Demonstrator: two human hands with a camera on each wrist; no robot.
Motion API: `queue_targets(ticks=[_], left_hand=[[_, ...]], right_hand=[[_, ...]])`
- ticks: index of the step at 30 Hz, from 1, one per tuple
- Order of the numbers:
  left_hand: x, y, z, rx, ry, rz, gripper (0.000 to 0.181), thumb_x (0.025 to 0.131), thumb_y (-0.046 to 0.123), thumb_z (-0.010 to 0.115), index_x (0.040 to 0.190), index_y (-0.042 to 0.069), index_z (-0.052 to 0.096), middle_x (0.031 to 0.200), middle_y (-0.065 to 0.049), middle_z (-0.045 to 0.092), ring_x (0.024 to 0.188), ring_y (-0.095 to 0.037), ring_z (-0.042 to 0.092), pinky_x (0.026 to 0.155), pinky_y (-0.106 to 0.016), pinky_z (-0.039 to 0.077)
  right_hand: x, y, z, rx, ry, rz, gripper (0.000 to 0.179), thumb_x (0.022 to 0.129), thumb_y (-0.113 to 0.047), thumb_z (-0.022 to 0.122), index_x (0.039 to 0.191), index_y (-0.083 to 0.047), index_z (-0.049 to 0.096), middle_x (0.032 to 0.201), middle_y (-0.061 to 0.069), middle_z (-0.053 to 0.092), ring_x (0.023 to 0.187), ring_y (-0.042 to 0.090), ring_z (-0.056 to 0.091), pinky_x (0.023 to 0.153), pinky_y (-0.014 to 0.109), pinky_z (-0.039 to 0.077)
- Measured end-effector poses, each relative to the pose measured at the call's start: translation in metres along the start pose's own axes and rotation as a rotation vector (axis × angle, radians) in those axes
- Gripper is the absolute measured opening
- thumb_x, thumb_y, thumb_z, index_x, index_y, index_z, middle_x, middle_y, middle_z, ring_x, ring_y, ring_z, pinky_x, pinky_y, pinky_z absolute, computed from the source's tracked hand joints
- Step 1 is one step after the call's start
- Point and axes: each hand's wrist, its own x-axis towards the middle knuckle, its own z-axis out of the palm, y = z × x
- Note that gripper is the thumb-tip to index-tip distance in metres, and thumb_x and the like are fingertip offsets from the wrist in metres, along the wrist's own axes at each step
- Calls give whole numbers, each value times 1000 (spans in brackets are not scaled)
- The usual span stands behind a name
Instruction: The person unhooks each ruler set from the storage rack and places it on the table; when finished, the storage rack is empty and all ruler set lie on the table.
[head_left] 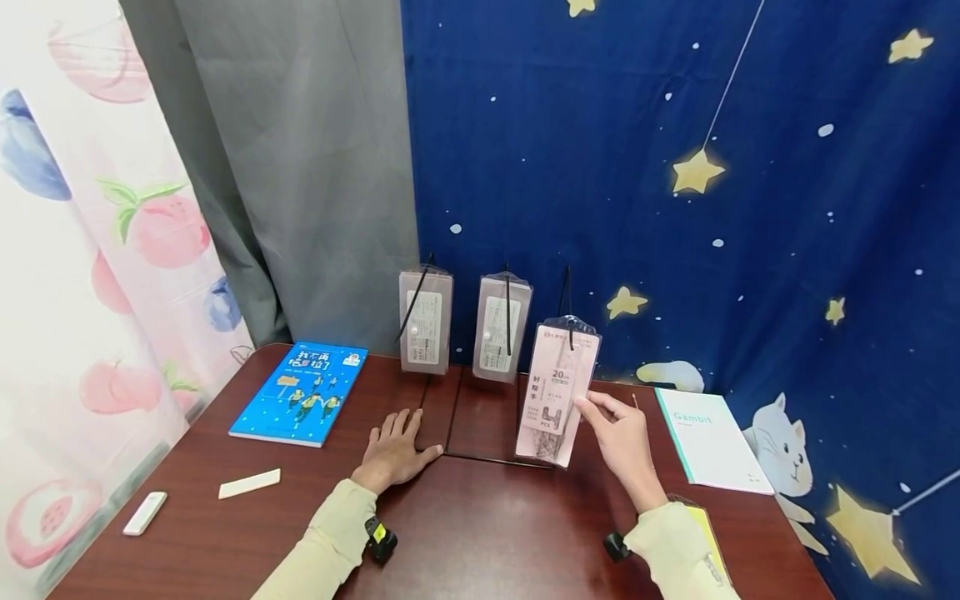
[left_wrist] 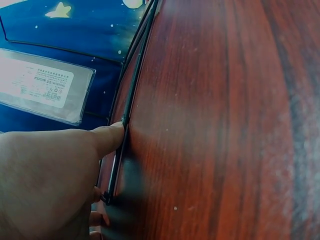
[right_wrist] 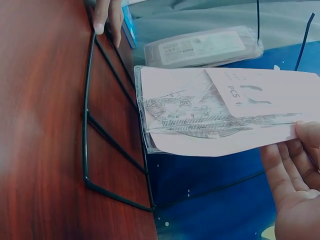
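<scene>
My right hand (head_left: 622, 437) pinches the lower right edge of a clear-sleeved ruler set (head_left: 558, 392) with a pink card. Clear rulers with printed scales show inside it in the right wrist view. A black wire prong crosses the set's top hole, and its tip shows in front of the card. My left hand (head_left: 393, 450) rests on the table with fingers spread. In the left wrist view its thumb touches the base of a black wire rack (left_wrist: 131, 95). Two similar packs, the left one (head_left: 426, 325) and the middle one (head_left: 502, 329), hang from the rack with labelled backs forward.
On the brown table (head_left: 480, 533) a blue book (head_left: 300, 396) lies left of the rack. Nearer are a cream strip (head_left: 250, 483) and a small white block (head_left: 145, 513). At right are a white notebook (head_left: 712, 437) and a yellow item (head_left: 708, 533) partly behind the sleeve.
</scene>
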Motion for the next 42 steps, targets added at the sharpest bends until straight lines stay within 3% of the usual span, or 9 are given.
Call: queue_targets(ticks=[3,13,29,35,42], left_hand=[[1,0,0,2,1,5,85,101,53,58,163,3,28,166,-26,29,154,-49,25,122,-70,21],[-1,2,-2,-9,-1,-1,85,101,53,58,163,3,27,167,-26,28,154,-49,24,123,-70,20],[-1,1,-4,-10,-18,-3,85,101,52,59,163,3,27,167,-27,28,155,-50,23,123,-70,19],[-3,2,-5,-6,-32,-11,84,102,53,56,164,4,26,168,-26,26,156,-49,22,124,-69,18],[-9,10,-15,-23,-49,-14,86,102,56,55,164,3,26,167,-28,26,155,-50,21,124,-69,16]], right_hand=[[-6,-3,-1,3,-10,12,39,95,-37,76,120,-8,78,109,15,80,86,0,73,80,10,51],[-26,-10,-3,10,-33,69,38,95,-38,76,121,-11,78,110,11,80,89,0,73,82,10,52],[-53,-19,-5,10,-25,72,33,94,-36,78,115,-11,79,103,7,81,89,12,76,82,11,53],[-61,-20,-12,26,-19,65,31,94,-32,78,114,-8,79,102,8,81,87,2,74,82,12,55],[-82,-10,-31,-2,21,194,38,95,-33,77,118,-3,77,97,3,81,83,2,73,79,12,55]])
